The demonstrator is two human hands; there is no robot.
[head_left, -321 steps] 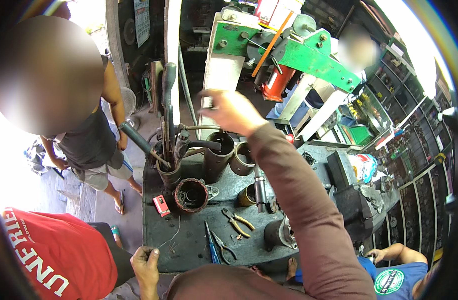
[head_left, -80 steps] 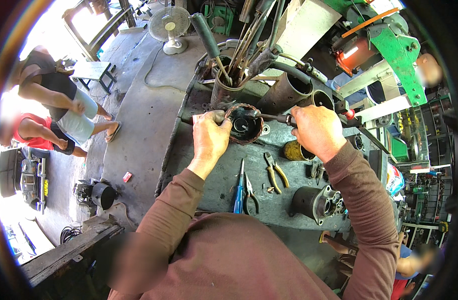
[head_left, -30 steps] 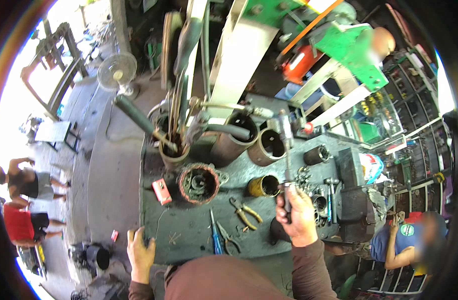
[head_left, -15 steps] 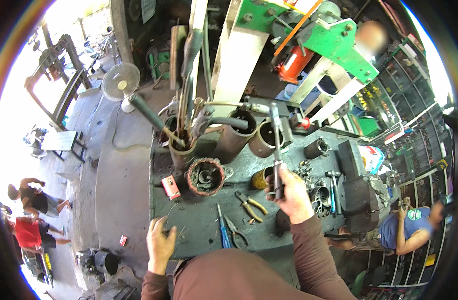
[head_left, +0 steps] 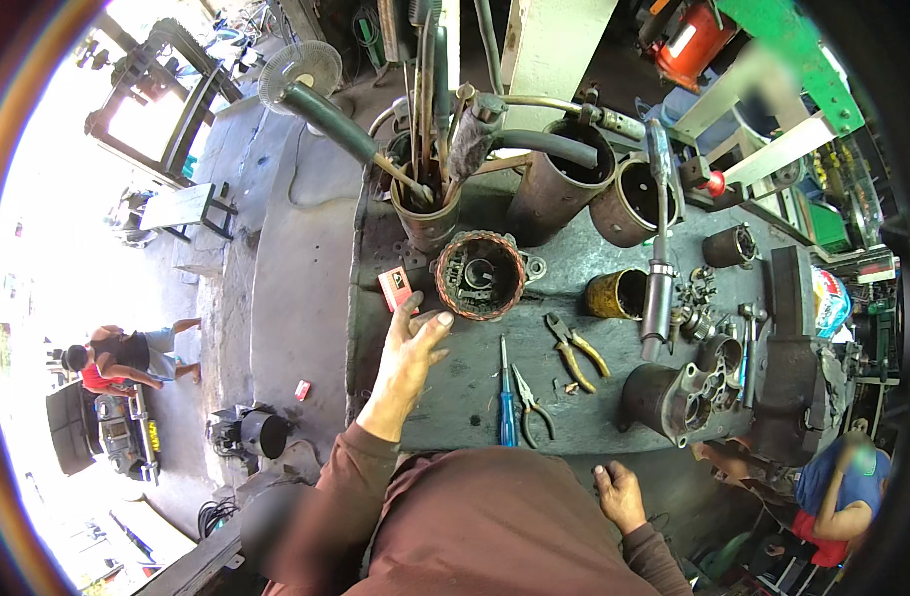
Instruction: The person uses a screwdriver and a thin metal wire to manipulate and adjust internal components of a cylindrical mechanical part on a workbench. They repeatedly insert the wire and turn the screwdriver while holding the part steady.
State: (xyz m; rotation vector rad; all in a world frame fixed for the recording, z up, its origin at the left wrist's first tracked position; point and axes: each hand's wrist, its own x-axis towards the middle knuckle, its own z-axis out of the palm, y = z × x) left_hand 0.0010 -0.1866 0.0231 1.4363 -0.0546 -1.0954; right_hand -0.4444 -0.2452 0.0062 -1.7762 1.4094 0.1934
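My left hand (head_left: pixel 407 363) reaches over the bench with its fingers apart, holding nothing. Its fingertips overlap the edge of a small red and white box (head_left: pixel 395 285); I cannot tell if they touch it. Just beyond is a round part with a ring of copper windings (head_left: pixel 480 276). My right hand (head_left: pixel 622 496) is down past the bench's near edge, loosely curled, with nothing visible in it. A long metal tool with a thick cylindrical handle (head_left: pixel 657 303) leans at the right of the bench, out of both hands. The pliers and screwdriver lie between my hands.
Yellow-handled pliers (head_left: pixel 577 353), a blue screwdriver (head_left: pixel 507 402) and dark pliers (head_left: pixel 530 407) lie on the bench (head_left: pixel 455 382). Tall metal cylinders with tools (head_left: pixel 425 214) stand behind. A grey metal housing (head_left: pixel 658 399) and a hammer (head_left: pixel 751 348) are right. People are at both sides.
My right hand has let go of the long metal tool and dropped to the bench's near edge. My left hand has moved forward toward the red and white box. The view has shifted.
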